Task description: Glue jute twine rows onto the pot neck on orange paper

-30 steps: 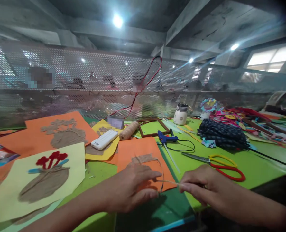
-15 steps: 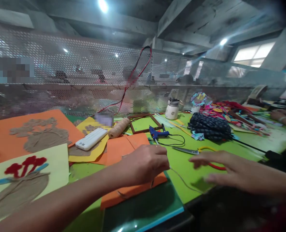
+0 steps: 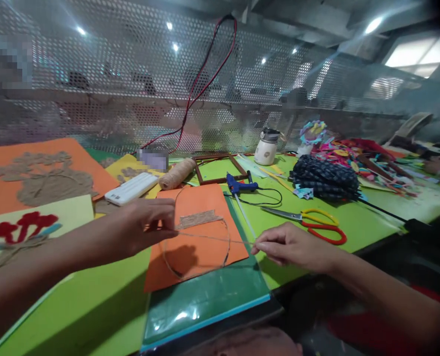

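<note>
In the head view, the left hand (image 3: pixel 153 221) was bunched up over the orange paper (image 3: pixel 205 258) half a second ago, and the right hand (image 3: pixel 287 245) was open by the scissors (image 3: pixel 341 236). Now the left hand is more to the left, and both hands have the thin string (image 3: pixel 205 237). It was loose and bendy, and now it looks pulled almost straight. I think this helps the work, because the string can be lined up. The orange paper shows more now too, with a brown cloth strip (image 3: pixel 197 218) and a round string loop (image 3: pixel 175 273) on it. The string in the hands goes over the loop, just on the near side of the strip. The left arm comes in from the left, with the hand's fingertips bent down, pinching the string. The right arm comes from the near right and points left, with its thumb and finger pinching the other part. The orange paper is in the middle, on a dark green sheet (image 3: pixel 208 309), with the scissors to the right.
</note>
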### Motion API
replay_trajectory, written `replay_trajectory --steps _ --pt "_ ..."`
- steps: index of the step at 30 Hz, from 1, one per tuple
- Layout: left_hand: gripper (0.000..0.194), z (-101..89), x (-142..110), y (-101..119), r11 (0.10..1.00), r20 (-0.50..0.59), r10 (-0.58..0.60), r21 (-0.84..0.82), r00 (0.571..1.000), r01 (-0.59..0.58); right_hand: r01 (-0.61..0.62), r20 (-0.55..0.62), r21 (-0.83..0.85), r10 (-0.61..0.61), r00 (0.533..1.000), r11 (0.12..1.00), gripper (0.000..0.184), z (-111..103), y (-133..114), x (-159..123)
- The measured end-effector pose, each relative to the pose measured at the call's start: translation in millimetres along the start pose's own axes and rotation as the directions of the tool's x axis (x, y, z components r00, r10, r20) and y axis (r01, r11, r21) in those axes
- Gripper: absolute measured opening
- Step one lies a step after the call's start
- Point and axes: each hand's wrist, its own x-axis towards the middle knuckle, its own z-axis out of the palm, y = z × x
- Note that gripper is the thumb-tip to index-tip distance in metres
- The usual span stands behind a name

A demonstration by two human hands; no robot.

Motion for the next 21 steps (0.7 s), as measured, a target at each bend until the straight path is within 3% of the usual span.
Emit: replay_trajectory --steps 2,5,7,10,12,15,17,21 --pt "0.05 6.3 -32 -11 0.991 0.019 -0.133 -0.003 0.991 0.133 0.04 0.003 -0.103 -0.04 0.999 0.994 0.054 0 0 11" --pt "0.071 23.5 -73 -15 0.965 -0.203 -0.26 -0.008 0.944 0.264 0.188 0.055 -0.217 -0.18 0.982 0.958 0.045 17 -7 34" --pt "0.07 32.2 -85 -11 0.942 -0.212 -0.334 -0.059 0.919 0.329 0.303 0.093 -0.278 -0.288 0.953 0.912 0.036 35 -16 49" --pt "0.048 37.3 -70 5 0.896 -0.092 -0.417 -0.204 0.904 0.393 0.433 0.14 -0.413 -0.414 0.899 0.801 0.03 60 -33 67" --pt "0.046 38.8 -47 18 0.879 0.053 -0.322 -0.352 0.945 0.32 0.486 0.152 -0.519 -0.484 0.862 0.703 0.028 69 -45 75" --pt "0.051 39.8 -21 26 0.714 0.199 -0.287 -0.608 0.937 0.348 0.505 0.102 -0.601 -0.567 0.817 0.619 0.025 69 -59 82" --pt "0.051 35.9 -16 20 0.693 0.187 -0.344 -0.61 0.92 0.383 0.495 0.048 -0.572 -0.576 0.816 0.654 0.023 61 -64 85" --pt "0.052 11.3 -25 -7 0.889 -0.004 -0.35 -0.316 0.937 0.331 0.441 0.012 -0.372 -0.471 0.882 0.817 0.027 36 -66 92"
